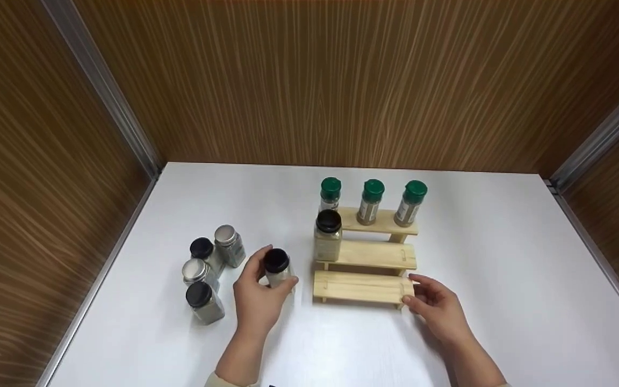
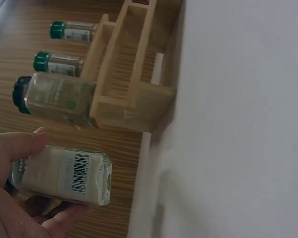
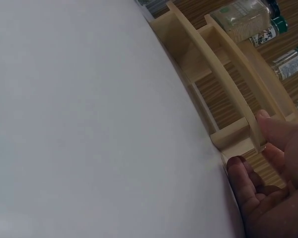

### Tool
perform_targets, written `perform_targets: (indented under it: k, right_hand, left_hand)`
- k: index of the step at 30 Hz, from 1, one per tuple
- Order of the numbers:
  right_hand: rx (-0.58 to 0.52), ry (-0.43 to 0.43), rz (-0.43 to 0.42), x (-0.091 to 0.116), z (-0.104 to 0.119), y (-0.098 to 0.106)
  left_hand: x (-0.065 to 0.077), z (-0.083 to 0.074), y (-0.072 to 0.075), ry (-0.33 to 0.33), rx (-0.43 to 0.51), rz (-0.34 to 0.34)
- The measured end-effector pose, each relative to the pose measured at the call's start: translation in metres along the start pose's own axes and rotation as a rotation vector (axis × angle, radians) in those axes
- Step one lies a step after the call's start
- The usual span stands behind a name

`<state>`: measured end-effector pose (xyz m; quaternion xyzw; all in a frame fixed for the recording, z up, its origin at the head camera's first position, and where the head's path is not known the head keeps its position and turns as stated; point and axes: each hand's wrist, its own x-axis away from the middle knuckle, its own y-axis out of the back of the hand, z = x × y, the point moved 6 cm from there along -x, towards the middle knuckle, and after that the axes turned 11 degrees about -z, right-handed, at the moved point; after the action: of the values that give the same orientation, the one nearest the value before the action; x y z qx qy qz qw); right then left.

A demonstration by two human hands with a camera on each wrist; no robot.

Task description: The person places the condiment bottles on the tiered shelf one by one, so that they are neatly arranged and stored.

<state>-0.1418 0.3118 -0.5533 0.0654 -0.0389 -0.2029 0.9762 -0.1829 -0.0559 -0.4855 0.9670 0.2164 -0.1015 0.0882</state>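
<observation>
My left hand (image 1: 258,298) grips a square glass spice jar (image 1: 277,269) with a black lid and pale contents. In the left wrist view this jar (image 2: 64,176) shows a barcode label and its base hangs above the table. To its right stands a three-step wooden spice rack (image 1: 363,286). The thumb and fingers of my right hand (image 1: 438,309) pinch the right end of the rack's lowest step, also seen in the right wrist view. A larger black-lidded jar (image 1: 328,239) stands at the left of the middle step. Three green-capped jars, one of them a central jar (image 1: 369,204), stand along the top step.
Left of my left hand, several square jars stand close together, among them a silver-lidded jar (image 1: 230,247) and a black-lidded jar (image 1: 206,303). Wood-grain panels (image 1: 342,86) wall the white table (image 1: 503,258) at the back and sides.
</observation>
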Motion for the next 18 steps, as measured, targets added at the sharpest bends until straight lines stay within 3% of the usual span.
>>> perform_targets:
  k: [10,18]
  right_hand:
    - [0.013,-0.015,-0.01,0.0,0.0,0.001]
    - [0.032,-0.031,0.003,0.0,-0.002,0.002]
  left_hand:
    - [0.014,-0.053,0.0,-0.067,0.109,0.041]
    - [0.026,-0.084,-0.015,-0.135,0.132,0.072]
